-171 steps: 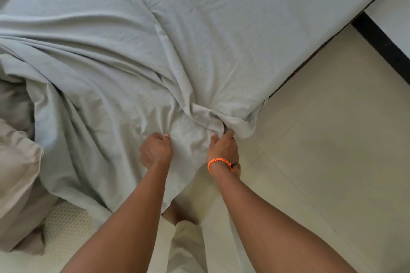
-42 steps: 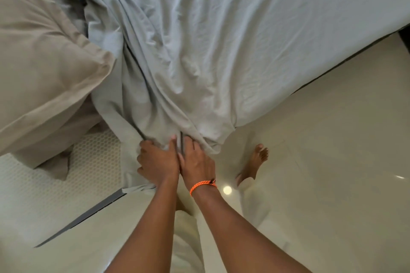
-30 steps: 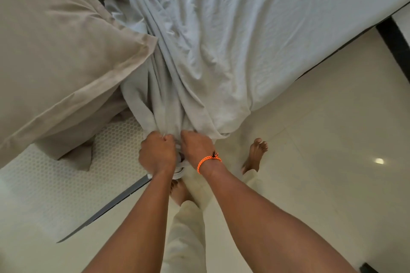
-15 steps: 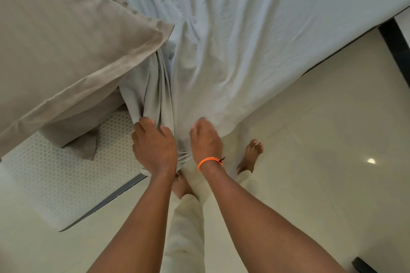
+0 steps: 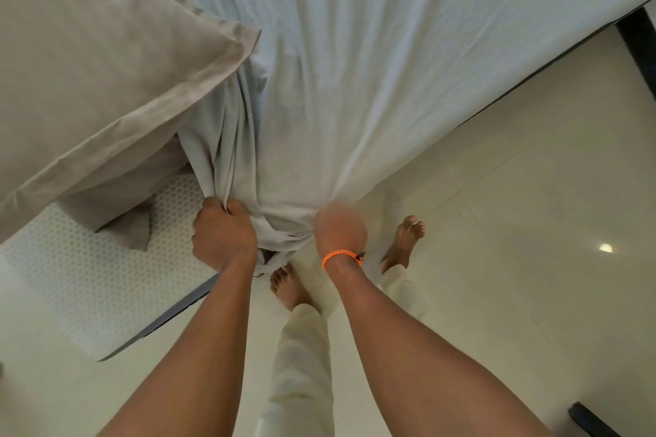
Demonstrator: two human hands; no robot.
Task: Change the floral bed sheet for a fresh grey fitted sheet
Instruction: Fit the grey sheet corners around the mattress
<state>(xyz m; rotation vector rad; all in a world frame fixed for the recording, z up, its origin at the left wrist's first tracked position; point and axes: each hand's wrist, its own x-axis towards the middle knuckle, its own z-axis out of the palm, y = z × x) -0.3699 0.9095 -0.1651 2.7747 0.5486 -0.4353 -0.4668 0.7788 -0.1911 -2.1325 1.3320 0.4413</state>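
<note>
Now both hands grip the grey fitted sheet [image 5: 355,64] at the mattress [image 5: 88,280] corner: left hand [image 5: 223,236] clenched on folds, right hand [image 5: 339,232] blurred, apparently grasping the hem; bare floor [image 5: 514,241] beyond it.

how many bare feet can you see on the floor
2. One foot is between the forearms, just below the gathered grey fitted sheet; the other foot is to the right of the right hand, toes toward the bed.

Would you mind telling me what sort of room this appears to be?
Most likely a bedroom: a mattress half covered by a grey fitted sheet, a beige pillow lying on it, and a pale tiled floor.
</note>
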